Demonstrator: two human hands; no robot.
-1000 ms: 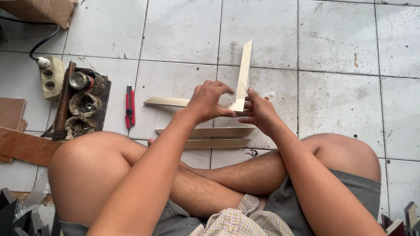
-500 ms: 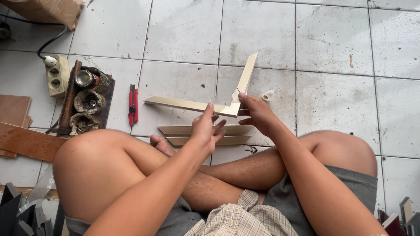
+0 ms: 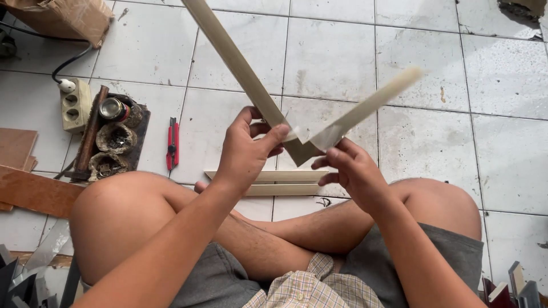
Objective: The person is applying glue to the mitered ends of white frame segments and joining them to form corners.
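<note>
I sit cross-legged on a white tiled floor (image 3: 342,51). Both hands hold up an L-shaped corner of two pale wooden strips (image 3: 245,74), joined at a mitred point near my palms. My left hand (image 3: 245,151) grips the left strip just above the joint, thumb across its face. My right hand (image 3: 348,168) pinches the right strip (image 3: 371,105) beside the joint, where a scrap of pale tape or paper wraps the corner. The piece is raised toward the camera, its arms spreading up and outward. Two more pale strips (image 3: 268,182) lie on the floor beyond my shins.
A red utility knife (image 3: 172,145) lies on the tiles left of the strips. Further left are a dark board with crusted glue pots and a small tin (image 3: 114,140), a power strip (image 3: 75,104) with cable, brown boards (image 3: 23,188) and a cardboard box (image 3: 63,17).
The joined corner piece was resting on the floor with my left hand off it; now both hands have lifted it close to the camera and turned it so the arms point upward.
</note>
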